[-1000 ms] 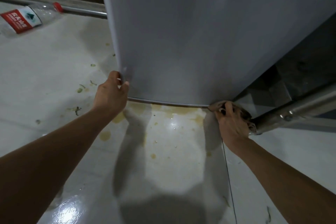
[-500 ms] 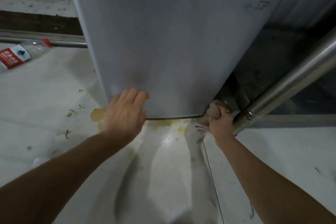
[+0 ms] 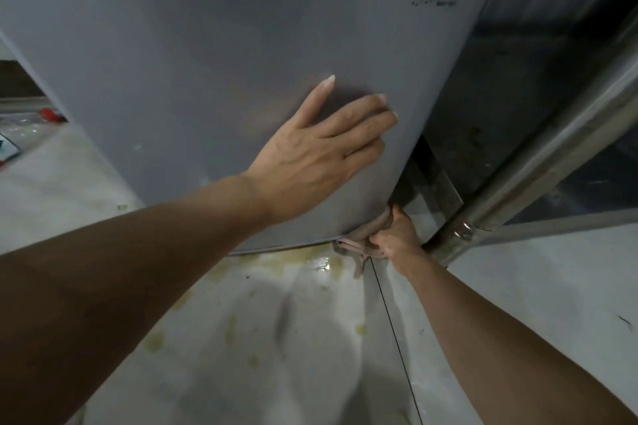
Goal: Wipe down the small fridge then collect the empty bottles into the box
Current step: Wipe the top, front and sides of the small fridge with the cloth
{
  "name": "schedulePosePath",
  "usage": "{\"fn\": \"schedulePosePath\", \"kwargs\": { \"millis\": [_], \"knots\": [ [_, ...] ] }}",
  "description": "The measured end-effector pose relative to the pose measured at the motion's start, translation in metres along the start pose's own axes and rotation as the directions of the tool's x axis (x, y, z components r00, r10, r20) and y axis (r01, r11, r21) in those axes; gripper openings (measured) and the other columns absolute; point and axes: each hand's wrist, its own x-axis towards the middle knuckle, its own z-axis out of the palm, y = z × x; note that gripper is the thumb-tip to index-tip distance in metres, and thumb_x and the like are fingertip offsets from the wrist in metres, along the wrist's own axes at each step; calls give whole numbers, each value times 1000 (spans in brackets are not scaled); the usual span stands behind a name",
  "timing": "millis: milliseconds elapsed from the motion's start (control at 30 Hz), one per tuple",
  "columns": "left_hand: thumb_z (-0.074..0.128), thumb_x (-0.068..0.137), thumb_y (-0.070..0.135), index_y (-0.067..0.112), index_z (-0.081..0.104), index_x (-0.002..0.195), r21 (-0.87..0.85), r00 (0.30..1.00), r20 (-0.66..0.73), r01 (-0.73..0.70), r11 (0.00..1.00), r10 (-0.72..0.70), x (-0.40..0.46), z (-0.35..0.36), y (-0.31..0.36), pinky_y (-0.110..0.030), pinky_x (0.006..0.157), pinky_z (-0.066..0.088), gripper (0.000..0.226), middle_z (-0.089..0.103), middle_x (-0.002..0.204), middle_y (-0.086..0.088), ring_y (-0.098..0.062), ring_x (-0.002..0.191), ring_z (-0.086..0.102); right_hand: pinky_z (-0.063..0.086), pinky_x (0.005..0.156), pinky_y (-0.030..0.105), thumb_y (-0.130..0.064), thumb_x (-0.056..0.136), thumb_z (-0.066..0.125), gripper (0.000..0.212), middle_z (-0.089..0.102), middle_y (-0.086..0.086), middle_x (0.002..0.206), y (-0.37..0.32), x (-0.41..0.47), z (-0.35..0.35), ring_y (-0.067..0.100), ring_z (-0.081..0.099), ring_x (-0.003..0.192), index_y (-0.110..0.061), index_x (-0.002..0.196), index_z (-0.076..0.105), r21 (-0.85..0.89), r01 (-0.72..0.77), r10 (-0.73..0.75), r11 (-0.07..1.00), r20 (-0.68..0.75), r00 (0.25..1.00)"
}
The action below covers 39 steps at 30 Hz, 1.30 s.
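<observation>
Left hand (image 3: 310, 155) is spread flat on the grey side of the fridge (image 3: 214, 44), fingers straight and fanned out toward the fridge's right edge, palm pressing the panel, gripping nothing. Right hand (image 3: 393, 234) is down at the fridge's bottom right corner, fingers curled tight around a bunched pinkish cloth (image 3: 359, 245), which is squashed against that corner and trails onto the floor (image 3: 310, 355).

The fridge fills the top of the view, its long axis running up and away from the floor, with its bottom edge just above the wet patch. There's small printed text near its upper right; too blurry to read.

Yellowish stains and a shiny wet spot sit on the floor right under the bottom edge. A bottle (image 3: 20, 134) lies on the floor at the far left, mostly cut off by the fridge, red cap and a bit of label showing. A metal pipe (image 3: 538, 169) slants down just right of the cloth hand, crowding that corner.
</observation>
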Motion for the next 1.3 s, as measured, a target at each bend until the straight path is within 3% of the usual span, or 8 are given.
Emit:
{"fn": "schedulePosePath", "kwargs": {
  "millis": [167,367,500,600,767,1067,1200,1300],
  "knots": [
    [30,93,12,24,65,109,2,1000,3,-7,1000,7,1,-5,-1,-56,105,27,40,48,141,2,-21,133,41,48,96,52,14,77,64,72,50,12,134,-6,-3,-8,34,50,122,-21,136,44,-54,57,-57,997,-4,998],
    [33,87,14,27,63,111,53,996,48,-77,996,75,3,-16,-7,-53,107,28,41,45,144,2,-21,134,40,51,72,30,15,79,60,61,58,8,109,-43,-32,-17,20,57,91,-12,132,47,75,201,-195,977,-74,978],
    [35,89,15,26,62,110,16,983,139,-121,993,117,10,-32,-11,-54,110,21,36,43,145,1,-21,135,37,55,76,34,19,80,56,57,60,13,107,-83,-59,-27,24,60,93,-10,128,49,180,282,-269,942,-96,958],
    [19,86,12,24,64,105,-49,990,112,-77,996,82,19,-50,-20,-51,108,29,51,56,131,0,-19,124,49,55,59,22,24,79,53,54,61,11,100,-112,-80,-34,22,60,86,-9,123,52,234,351,-331,907,-121,936],
    [3,79,13,16,60,112,-32,996,92,21,999,-18,39,-82,-54,-55,111,17,65,45,140,-10,-29,132,38,53,85,39,22,80,52,52,62,12,105,-154,-106,-49,24,61,95,-8,122,54,228,430,-402,873,-163,901],
    [2,81,15,19,48,130,29,995,85,45,999,-47,65,-132,-113,-55,111,17,67,31,151,-5,-27,137,30,50,68,30,20,80,53,50,63,14,105,-226,-139,-70,23,62,85,-13,118,56,261,508,-452,821,-247,857],
    [21,90,14,18,34,139,-18,982,189,-15,1000,18,63,-135,-123,-54,112,4,51,8,158,-3,-25,142,12,52,55,25,19,81,52,41,65,11,94,-254,-158,-79,19,63,72,-13,106,58,284,535,-473,795,-261,842],
    [42,93,15,17,36,136,-34,972,232,-29,999,36,69,-141,-125,-54,112,2,44,5,157,-4,-25,141,9,50,48,23,15,84,51,37,63,9,88,-274,-172,-87,17,61,65,-14,105,57,306,548,-482,779,-266,835]
  ]
}}
